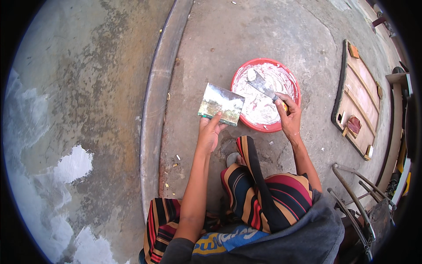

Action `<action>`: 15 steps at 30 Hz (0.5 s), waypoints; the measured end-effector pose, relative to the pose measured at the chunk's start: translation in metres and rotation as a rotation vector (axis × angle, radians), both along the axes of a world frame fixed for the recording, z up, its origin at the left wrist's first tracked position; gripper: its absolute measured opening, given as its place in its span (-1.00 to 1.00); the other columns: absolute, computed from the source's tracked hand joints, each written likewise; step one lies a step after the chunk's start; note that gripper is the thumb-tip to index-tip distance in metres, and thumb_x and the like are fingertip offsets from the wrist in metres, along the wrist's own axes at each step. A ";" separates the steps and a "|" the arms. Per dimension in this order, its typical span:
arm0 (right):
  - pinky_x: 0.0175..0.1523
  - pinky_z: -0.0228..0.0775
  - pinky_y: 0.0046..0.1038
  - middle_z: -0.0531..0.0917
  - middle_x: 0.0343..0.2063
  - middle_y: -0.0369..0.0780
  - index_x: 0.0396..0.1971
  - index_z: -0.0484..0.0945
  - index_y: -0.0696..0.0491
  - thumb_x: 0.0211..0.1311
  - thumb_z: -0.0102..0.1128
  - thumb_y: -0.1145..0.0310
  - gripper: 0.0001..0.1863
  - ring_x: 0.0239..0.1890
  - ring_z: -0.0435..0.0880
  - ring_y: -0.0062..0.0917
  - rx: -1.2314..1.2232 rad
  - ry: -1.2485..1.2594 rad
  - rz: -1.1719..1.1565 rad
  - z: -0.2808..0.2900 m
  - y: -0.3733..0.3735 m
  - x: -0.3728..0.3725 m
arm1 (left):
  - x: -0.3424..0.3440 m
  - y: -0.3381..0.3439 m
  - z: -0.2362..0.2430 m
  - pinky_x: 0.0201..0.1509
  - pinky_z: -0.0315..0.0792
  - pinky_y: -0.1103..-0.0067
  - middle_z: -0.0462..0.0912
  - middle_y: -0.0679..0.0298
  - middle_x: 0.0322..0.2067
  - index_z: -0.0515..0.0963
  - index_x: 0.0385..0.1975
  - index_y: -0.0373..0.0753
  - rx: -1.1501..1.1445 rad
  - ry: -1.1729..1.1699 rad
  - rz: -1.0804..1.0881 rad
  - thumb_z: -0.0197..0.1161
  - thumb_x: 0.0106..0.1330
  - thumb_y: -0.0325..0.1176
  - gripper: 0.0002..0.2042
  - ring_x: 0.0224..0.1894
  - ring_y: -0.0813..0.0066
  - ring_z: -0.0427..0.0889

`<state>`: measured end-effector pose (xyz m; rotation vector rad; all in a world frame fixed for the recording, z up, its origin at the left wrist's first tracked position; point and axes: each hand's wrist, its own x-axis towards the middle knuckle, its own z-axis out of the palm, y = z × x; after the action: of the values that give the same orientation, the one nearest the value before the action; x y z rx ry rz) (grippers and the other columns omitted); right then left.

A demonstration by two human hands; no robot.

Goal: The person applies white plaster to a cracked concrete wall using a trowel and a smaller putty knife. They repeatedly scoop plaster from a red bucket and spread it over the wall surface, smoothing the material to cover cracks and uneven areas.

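Observation:
My left hand (212, 130) is closed on the lower edge of a wide, shiny metal scraper (222, 103), thumb across its face. The scraper lies tilted, with its right corner over the rim of a red basin (297, 83). White paste (259, 103) coats the basin's inside in smears. In my right hand (290, 116), over the basin's right side, is a putty knife (263, 86), its handle wrapped by my fingers. Its blade points up and left, and a lump of white paste sits at its tip.
Left of a long raised curb (159, 88) is a stained wall or floor surface with white patches (74, 164). A framed wooden panel (359, 99) lies to the right. Nearer, a metal-framed chair (358, 193) stands by my right side. Small scraps dot the concrete.

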<state>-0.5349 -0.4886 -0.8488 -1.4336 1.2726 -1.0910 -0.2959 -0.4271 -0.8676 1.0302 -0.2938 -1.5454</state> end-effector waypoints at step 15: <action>-0.18 0.29 -0.66 0.59 -0.32 -0.35 -0.06 0.55 0.19 0.34 0.12 0.40 -0.75 -0.28 0.43 -0.76 0.183 -0.091 0.040 -0.005 0.012 0.035 | -0.031 -0.001 0.008 -0.08 0.55 0.54 0.60 0.19 -0.11 0.43 0.00 -0.38 -0.020 -0.373 -0.143 0.09 0.41 -0.32 -0.71 -0.12 0.50 0.61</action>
<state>-0.4999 -0.4764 -0.8541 -1.2539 1.2405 -0.9754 -0.3274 -0.4280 -0.8600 1.3042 -0.6521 -1.4658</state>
